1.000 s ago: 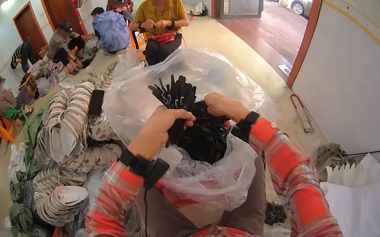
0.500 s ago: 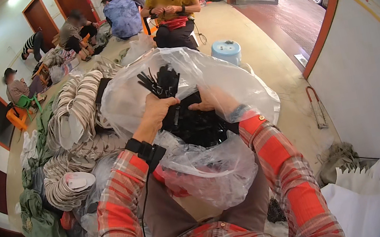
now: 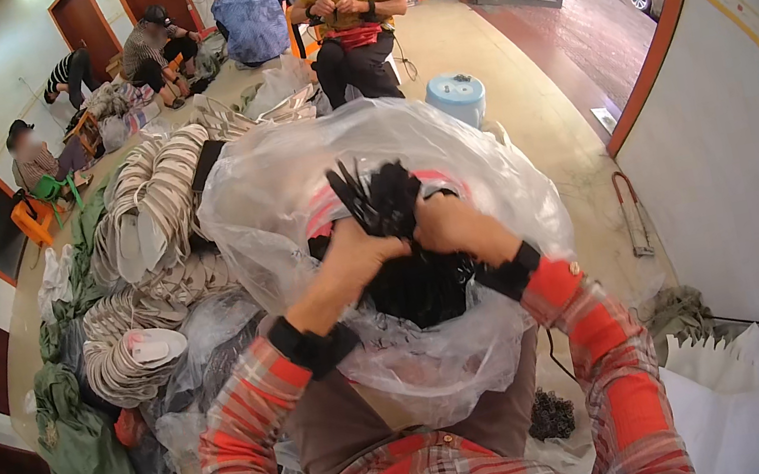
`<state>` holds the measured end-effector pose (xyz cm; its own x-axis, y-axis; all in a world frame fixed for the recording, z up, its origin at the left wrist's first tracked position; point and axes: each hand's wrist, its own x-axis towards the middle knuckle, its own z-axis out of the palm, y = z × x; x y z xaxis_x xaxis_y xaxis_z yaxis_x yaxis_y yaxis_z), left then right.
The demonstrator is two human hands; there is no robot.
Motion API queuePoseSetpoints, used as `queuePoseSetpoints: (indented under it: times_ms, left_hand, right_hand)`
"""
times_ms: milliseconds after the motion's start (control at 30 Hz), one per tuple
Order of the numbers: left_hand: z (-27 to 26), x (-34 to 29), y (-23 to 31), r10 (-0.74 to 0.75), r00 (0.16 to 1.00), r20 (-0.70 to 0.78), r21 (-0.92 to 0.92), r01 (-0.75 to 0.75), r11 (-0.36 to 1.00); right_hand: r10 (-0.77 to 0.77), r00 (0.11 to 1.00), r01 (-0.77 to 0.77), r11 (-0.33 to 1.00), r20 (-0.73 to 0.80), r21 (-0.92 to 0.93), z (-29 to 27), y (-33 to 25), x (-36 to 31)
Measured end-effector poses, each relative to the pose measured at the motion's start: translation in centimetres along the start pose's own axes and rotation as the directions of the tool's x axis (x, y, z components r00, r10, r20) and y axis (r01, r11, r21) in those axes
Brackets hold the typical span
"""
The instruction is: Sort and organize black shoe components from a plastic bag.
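Over an open clear plastic bag (image 3: 260,192), my left hand (image 3: 355,259) grips a bunch of thin black straps (image 3: 383,198) whose loose ends fan upward. My right hand (image 3: 458,223) is closed at the right side of the same bunch, with its thumb near my left thumb. Its fingertips are partly hidden among the straps. More shiny black straps (image 3: 421,288) fill the bag below my hands. A pink-red rim (image 3: 435,176) shows inside the bag behind the bunch. Both wrists wear black bands, and the bag's near side drapes between my knees.
Stacks of pale sole-shaped pieces (image 3: 154,211) lie to the left, beside green cloth (image 3: 92,450). A blue stool (image 3: 457,101) stands beyond the bag. White sheets (image 3: 743,396) lie at the lower right. A person in yellow (image 3: 351,19) sits ahead; several others work farther back.
My right hand has come out of the bag and up to the bunch. My left hand and the straps have shifted right and nearer to me. The pink-red rim now shows.
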<state>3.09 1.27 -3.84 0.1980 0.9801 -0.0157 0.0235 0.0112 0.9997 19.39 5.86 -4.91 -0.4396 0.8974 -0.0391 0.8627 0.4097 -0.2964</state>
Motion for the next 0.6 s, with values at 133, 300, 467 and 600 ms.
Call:
queuePoseSetpoints:
  times_ms: [133, 300, 467, 600]
  left_hand:
    - [3.3, -2.0, -2.6, 0.024, 0.998, -0.059, 0.068, -0.02, 0.997]
    - [3.7, -3.1, -1.9, 0.04, 0.997, 0.059, -0.004, -0.04, 0.999]
    - [1.5, -4.2, 2.1, 0.033, 0.989, 0.144, -0.103, -0.018, 0.995]
    - [-1.2, -5.5, 6.0, 0.019, 0.991, 0.134, -0.235, 0.013, 0.972]
  right_hand:
    - [-0.051, 0.992, 0.039, 0.994, -0.114, -0.102, 1.2, 0.2, -3.1]
    - [-0.157, 0.978, 0.175, 0.976, -0.136, 0.128, 2.0, 3.9, -2.6]
    - [0.132, 0.973, -0.154, 0.982, 0.188, 0.109, -2.1, 0.9, -2.9]
    - [-0.1, 0.989, 0.102, 0.995, -0.108, 0.019, -3.2, 1.9, -2.8]
